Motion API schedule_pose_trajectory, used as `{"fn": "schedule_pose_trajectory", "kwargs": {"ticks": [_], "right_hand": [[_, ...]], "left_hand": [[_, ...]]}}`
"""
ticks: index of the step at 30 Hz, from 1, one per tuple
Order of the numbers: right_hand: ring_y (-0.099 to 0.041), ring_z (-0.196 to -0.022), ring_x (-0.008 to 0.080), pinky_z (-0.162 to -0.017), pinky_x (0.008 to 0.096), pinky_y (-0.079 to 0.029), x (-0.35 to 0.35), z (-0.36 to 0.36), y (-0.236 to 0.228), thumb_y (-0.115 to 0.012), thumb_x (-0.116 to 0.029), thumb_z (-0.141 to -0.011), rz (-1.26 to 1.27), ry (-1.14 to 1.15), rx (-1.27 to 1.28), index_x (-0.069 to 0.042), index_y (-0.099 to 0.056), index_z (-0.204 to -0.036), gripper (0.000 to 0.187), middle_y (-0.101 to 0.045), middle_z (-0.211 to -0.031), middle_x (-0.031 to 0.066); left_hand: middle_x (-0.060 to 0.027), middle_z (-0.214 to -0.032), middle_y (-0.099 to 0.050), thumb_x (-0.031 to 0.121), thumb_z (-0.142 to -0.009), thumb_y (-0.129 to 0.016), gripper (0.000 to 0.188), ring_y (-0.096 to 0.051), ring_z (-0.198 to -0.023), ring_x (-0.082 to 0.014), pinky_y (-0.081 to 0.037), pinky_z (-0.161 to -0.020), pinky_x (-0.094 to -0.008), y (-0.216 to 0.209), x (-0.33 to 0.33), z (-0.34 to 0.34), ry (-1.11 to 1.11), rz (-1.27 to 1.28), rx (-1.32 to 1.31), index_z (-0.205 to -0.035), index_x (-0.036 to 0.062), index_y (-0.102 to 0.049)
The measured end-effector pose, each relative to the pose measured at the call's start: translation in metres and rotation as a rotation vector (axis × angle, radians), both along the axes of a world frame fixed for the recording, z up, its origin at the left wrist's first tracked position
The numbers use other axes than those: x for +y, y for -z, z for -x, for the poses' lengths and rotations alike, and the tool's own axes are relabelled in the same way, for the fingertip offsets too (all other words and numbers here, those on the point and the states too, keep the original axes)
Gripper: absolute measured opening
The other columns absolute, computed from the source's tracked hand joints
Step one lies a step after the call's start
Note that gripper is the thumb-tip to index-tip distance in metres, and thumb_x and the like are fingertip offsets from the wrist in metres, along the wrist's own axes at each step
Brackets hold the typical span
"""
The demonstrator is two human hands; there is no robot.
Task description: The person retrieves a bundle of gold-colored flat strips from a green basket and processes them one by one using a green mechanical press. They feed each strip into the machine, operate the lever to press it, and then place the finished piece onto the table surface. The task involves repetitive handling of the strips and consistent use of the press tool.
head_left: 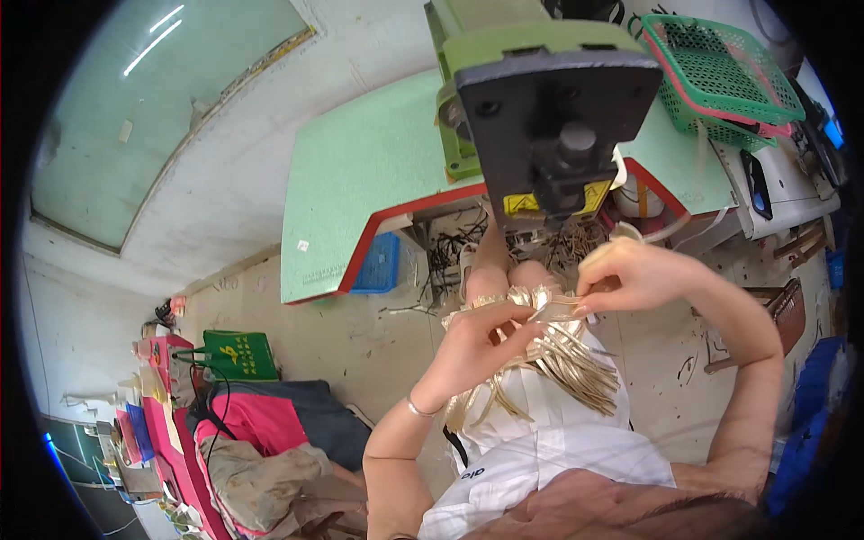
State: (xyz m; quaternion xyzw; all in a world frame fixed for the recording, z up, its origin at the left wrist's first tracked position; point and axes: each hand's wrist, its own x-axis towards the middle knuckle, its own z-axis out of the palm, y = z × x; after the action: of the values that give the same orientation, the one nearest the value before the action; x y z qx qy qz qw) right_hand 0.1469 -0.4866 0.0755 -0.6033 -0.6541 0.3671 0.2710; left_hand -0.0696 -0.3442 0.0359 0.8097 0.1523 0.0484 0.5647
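Observation:
Over my lap, my left hand (481, 346) and my right hand (634, 274) hold a flat gold strap (560, 310) between them. The left fingers are closed on its left part, and the right thumb and fingertips pinch its right end. Below the hands, a bundle of shiny gold strips (585, 378) hangs fanned out across my white clothing. More gold pieces lie behind the left hand, partly covered by it. Beyond my hands stands a green machine with a black head (558, 117) and a yellow label.
A pale green table (360, 162) with a red edge surrounds the machine. Stacked green and pink baskets (720, 76) and a phone (756, 184) are at right. Dark scraps (450, 247) and a blue crate (376, 264) lie below. Pink and beige clothing (261, 450) is at lower left.

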Motion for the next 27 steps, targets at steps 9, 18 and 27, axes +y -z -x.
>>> {"fn": "schedule_pose_trajectory", "kwargs": {"ticks": [9, 18, 27], "right_hand": [[-0.057, -0.067, 0.0134, -0.062, 0.0290, -0.044, 0.041, -0.042, -0.075, -0.074, -0.026, -0.075, 0.243, 0.018, -0.210, -0.003, -0.067, -0.079, 0.024, -0.063, -0.071, 0.0033], [-0.060, -0.073, 0.0138, -0.067, 0.0284, -0.048, 0.047, -0.065, -0.066, -0.075, -0.032, -0.076, 0.122, -0.051, -0.148, -0.003, -0.065, -0.087, 0.033, -0.065, -0.079, 0.0043], [-0.059, -0.075, 0.0164, -0.069, 0.0292, -0.048, 0.063, -0.076, -0.025, -0.070, -0.022, -0.080, -0.179, -0.202, -0.140, -0.004, -0.063, -0.095, 0.025, -0.065, -0.084, 0.0062]], "left_hand": [[-0.0125, -0.085, -0.069, 0.019, -0.094, -0.052, 0.030, -0.054, -0.058, -0.0053, -0.036, -0.050, -0.0179, 0.021, -0.005, -0.044, -0.095, 0.492, -0.227, -0.086, -0.0044, -0.069], [-0.0143, -0.082, -0.068, 0.019, -0.093, -0.052, 0.029, -0.053, -0.055, -0.0062, -0.030, -0.046, -0.0187, 0.019, -0.009, -0.056, -0.158, 0.705, -0.304, -0.083, -0.0031, -0.068], [-0.0096, -0.080, -0.068, 0.015, -0.092, -0.053, 0.027, -0.048, -0.058, -0.0043, -0.031, -0.050, -0.0189, 0.021, -0.003, -0.042, -0.253, 0.608, -0.343, -0.078, -0.0044, -0.067]]}}
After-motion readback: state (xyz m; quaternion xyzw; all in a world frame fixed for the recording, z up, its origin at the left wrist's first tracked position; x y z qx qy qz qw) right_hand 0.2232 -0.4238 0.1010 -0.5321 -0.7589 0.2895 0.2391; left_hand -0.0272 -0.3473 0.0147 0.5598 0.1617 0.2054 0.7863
